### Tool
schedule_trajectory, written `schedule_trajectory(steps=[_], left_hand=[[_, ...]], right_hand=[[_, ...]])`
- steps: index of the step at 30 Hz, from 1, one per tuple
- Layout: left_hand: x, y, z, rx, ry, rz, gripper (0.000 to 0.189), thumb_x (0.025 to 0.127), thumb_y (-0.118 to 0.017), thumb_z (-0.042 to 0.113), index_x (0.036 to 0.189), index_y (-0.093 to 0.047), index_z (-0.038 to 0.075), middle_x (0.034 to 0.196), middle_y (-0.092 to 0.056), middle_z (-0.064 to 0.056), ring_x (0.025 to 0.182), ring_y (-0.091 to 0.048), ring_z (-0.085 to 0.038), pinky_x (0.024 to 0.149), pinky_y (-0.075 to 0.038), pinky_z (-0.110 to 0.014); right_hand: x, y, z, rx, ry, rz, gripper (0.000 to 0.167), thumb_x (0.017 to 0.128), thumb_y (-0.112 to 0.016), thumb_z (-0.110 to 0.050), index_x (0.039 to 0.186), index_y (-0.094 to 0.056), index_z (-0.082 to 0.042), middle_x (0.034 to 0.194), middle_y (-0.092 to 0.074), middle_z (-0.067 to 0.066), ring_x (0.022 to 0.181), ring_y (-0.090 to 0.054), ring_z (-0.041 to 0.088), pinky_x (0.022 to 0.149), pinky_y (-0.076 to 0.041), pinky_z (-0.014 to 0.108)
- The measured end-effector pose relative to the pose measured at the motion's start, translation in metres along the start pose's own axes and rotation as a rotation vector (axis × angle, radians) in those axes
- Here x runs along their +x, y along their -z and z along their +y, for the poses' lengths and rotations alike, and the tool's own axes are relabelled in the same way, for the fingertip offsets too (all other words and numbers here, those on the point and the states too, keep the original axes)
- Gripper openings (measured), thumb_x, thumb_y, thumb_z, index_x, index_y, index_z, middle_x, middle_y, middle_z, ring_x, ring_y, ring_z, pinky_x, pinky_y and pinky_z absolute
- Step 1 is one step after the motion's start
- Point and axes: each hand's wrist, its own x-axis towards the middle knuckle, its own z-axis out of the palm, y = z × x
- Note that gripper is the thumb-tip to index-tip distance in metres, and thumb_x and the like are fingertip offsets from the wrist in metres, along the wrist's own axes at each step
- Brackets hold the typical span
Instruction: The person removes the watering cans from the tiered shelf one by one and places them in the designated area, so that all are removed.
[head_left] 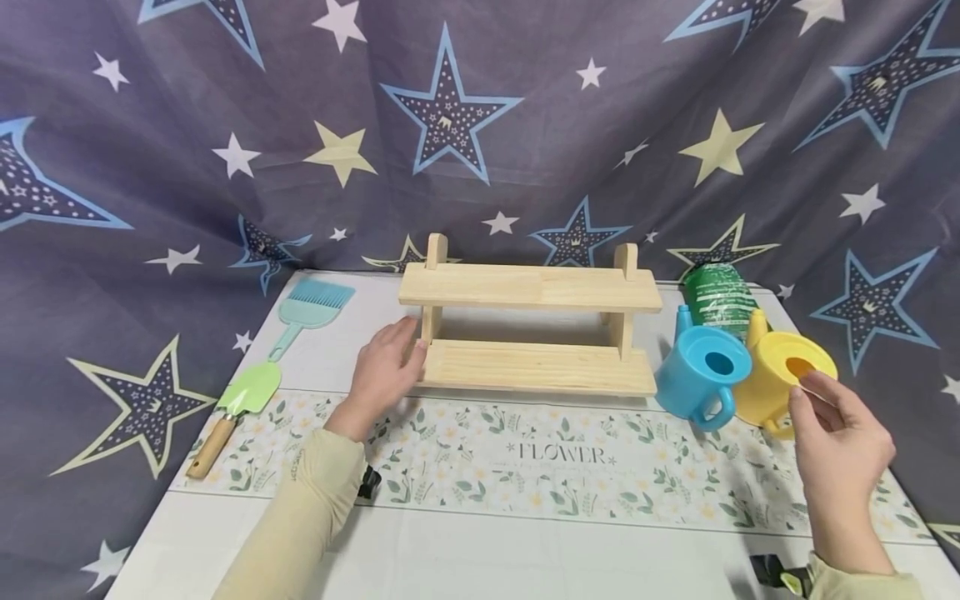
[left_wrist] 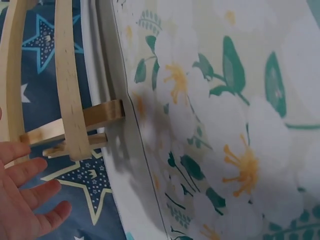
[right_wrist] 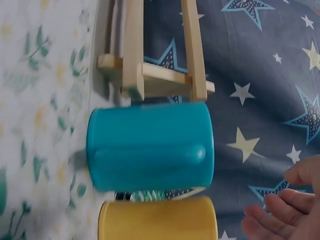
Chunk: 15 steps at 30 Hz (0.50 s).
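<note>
A two-tier wooden shelf (head_left: 525, 287) stands at the middle back of the table. Beside its left end is my left hand (head_left: 382, 371), fingers spread and holding nothing; whether it touches the wood I cannot tell. In the left wrist view, the fingers (left_wrist: 42, 192) lie close to the shelf's slats (left_wrist: 70, 75). At the right, my right hand (head_left: 843, 446) hovers by the yellow watering can (head_left: 765, 383), fingers loosely bent around nothing. The right wrist view shows that hand (right_wrist: 295, 207) apart from the yellow can (right_wrist: 157, 220). A blue watering can (head_left: 686, 383) sits between it and the shelf.
A green printed bag (head_left: 720, 296) leans behind the cans. Along the left edge lie a teal brush (head_left: 309, 308) and a green trowel (head_left: 251, 387) with a wooden handle. A flower-printed band (head_left: 525, 483) crosses the white table cover. Star-patterned cloth (head_left: 525, 167) hangs behind.
</note>
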Motion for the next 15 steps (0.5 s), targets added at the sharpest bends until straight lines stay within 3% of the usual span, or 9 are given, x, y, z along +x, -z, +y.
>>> schedule_trajectory(steps=[3,10,15], left_hand=[[-0.001,0.001,0.003,0.004,-0.012,0.012,0.058,0.102,-0.042,0.037,0.148,-0.038,0.002,0.152,-0.038,-0.016,0.140,-0.033,-0.035,0.113,-0.026,-0.055],[-0.004,0.000,0.008,0.012,-0.051,0.047,0.059,0.100,-0.045,0.037,0.146,-0.042,0.001,0.150,-0.040,-0.017,0.138,-0.036,-0.037,0.110,-0.030,-0.057],[-0.005,-0.001,0.013,0.001,-0.065,0.055,0.060,0.099,-0.045,0.041,0.147,-0.042,0.004,0.151,-0.039,-0.016,0.137,-0.036,-0.037,0.108,-0.031,-0.059]], right_hand=[[0.000,-0.008,-0.007,0.034,-0.007,-0.038,0.034,0.092,-0.068,-0.020,0.126,-0.067,-0.017,0.115,-0.068,-0.011,0.089,-0.059,-0.010,0.085,-0.047,0.008],[-0.002,-0.027,-0.023,0.009,0.105,-0.101,0.035,0.093,-0.067,-0.020,0.127,-0.066,-0.013,0.117,-0.068,-0.002,0.093,-0.059,-0.008,0.087,-0.048,0.012],[-0.006,-0.039,-0.037,-0.044,0.160,-0.155,0.037,0.096,-0.063,-0.023,0.131,-0.063,-0.012,0.125,-0.065,0.007,0.105,-0.063,0.006,0.093,-0.049,0.021]])
